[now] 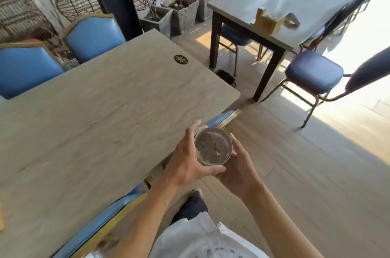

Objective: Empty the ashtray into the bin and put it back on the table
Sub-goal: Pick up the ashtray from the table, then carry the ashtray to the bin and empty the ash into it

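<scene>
A round metal ashtray (213, 146) with grey ash inside is held level just past the near right edge of the pale wooden table (95, 114). My left hand (187, 160) grips its left side and near rim, fingers curled around it. My right hand (238, 170) cups it from below and the right. Both hands hold it over the floor beside the table. No bin is in view.
Blue padded chairs stand around the table, one (221, 119) tucked in right by the ashtray. A second table (274, 0) with a wooden holder (267, 21) stands at the back right, a blue stool chair (314, 74) beside it. Concrete planters (183, 12) line the back. Wooden floor lies to the right.
</scene>
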### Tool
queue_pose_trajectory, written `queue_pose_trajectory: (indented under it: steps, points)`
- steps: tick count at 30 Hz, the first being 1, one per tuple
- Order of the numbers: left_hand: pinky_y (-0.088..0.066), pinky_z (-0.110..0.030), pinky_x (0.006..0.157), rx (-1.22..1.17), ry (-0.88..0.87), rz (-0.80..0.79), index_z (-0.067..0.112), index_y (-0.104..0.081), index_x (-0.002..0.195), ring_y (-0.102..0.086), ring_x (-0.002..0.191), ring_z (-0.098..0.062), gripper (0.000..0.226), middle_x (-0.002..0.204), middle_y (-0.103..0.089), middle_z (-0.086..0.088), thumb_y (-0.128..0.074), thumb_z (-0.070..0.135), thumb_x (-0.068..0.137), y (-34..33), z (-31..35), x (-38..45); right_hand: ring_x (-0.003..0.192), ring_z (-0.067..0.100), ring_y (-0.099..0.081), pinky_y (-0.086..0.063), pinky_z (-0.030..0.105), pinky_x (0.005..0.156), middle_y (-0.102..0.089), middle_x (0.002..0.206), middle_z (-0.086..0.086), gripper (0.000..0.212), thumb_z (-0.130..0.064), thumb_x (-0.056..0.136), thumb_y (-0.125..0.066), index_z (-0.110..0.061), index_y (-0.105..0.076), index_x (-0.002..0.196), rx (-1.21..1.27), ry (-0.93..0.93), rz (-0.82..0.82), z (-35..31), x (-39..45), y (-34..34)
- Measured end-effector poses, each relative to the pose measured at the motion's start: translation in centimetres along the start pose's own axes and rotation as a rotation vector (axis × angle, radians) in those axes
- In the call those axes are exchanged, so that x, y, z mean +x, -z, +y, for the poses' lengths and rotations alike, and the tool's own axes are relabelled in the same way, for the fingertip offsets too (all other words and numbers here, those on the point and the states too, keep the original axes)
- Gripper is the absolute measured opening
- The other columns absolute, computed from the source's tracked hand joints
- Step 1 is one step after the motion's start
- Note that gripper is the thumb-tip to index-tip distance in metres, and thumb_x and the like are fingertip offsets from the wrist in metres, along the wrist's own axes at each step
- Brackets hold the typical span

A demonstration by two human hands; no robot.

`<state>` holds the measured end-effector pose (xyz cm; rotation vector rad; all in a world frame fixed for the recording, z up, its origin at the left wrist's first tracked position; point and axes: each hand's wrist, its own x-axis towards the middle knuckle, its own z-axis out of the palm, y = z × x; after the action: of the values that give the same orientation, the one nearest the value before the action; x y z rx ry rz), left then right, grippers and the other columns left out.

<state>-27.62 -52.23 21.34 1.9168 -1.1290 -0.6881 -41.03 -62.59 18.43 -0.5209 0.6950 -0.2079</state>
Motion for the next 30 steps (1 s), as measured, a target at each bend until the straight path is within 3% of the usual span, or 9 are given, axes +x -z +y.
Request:
queue_pose_trajectory:
  steps: [3,9,14,18,21,25,30]
  points:
    - [-0.041,-0.034,0.114,0.037,-0.019,-0.057,0.032,-0.013,0.153,-0.04,0.142,-0.004,0.133,0.155,-0.039,0.016,-0.092,0.059,0.05,-2.0,0.5,3.1,0.096,0.025,-0.073,-0.06,0.034,0.074,-0.076,0.111,0.011,0.064,-0.06,0.1,-0.044,-0.009,-0.072,0.128,0.054,0.005,0.033,-2.4,1.1,1.7]
    - [-0.031,-0.033,0.121,0.039,-0.054,-0.211,0.035,-0.009,0.154,-0.023,0.149,0.002,0.137,0.161,-0.022,0.024,-0.09,0.068,0.049,-5.6,1.7,11.7,0.114,0.032,-0.067,-0.041,0.048,0.109,-0.071,0.126,0.018,0.065,-0.059,0.1,-0.046,-0.007,-0.069,0.131,0.108,0.042,0.073,-9.1,4.5,6.7]
    - [-0.032,-0.029,0.119,-0.039,-0.004,-0.213,0.036,-0.019,0.153,-0.03,0.146,0.001,0.119,0.16,-0.029,0.017,-0.074,0.082,0.057,-7.5,1.8,20.7,0.108,0.034,-0.07,-0.045,0.049,0.095,-0.069,0.127,0.021,0.066,-0.061,0.099,-0.044,-0.009,-0.068,0.131,0.097,0.068,0.123,-17.3,7.9,10.6]
    - [-0.034,-0.013,0.111,-0.145,0.052,-0.189,0.031,-0.035,0.15,-0.041,0.14,0.001,0.106,0.154,-0.042,0.013,-0.049,0.093,0.065,-8.8,1.7,27.2,0.118,0.038,-0.061,-0.05,0.042,0.08,-0.06,0.144,0.027,0.071,-0.063,0.096,-0.046,-0.008,-0.061,0.14,0.077,0.07,0.168,-23.6,10.5,13.6]
    - [-0.04,-0.029,0.114,-0.146,0.085,-0.177,0.031,-0.042,0.144,-0.048,0.132,0.002,0.095,0.145,-0.05,0.013,-0.04,0.092,0.072,-10.2,1.1,31.9,0.13,0.04,-0.047,-0.055,0.041,0.076,-0.042,0.157,0.03,0.079,-0.064,0.094,-0.05,-0.008,-0.048,0.151,0.129,0.087,0.165,-27.9,12.3,15.5]
    - [-0.041,-0.026,0.111,-0.047,0.106,-0.212,0.033,-0.043,0.142,-0.046,0.124,0.015,0.072,0.134,-0.053,0.015,-0.041,0.078,0.086,-11.5,1.2,36.6,0.13,0.039,-0.049,-0.057,0.04,0.077,-0.042,0.157,0.029,0.08,-0.066,0.095,-0.049,-0.009,-0.046,0.152,0.211,0.099,0.153,-31.9,14.6,18.8]
    - [-0.042,-0.022,0.105,0.067,0.153,-0.206,0.029,-0.047,0.141,-0.051,0.12,0.008,0.06,0.13,-0.054,0.015,-0.061,0.057,0.09,-14.0,0.6,41.8,0.129,0.038,-0.052,-0.053,0.041,0.079,-0.044,0.158,0.029,0.079,-0.066,0.092,-0.052,-0.015,-0.047,0.152,0.212,0.039,0.153,-37.6,19.1,22.5]
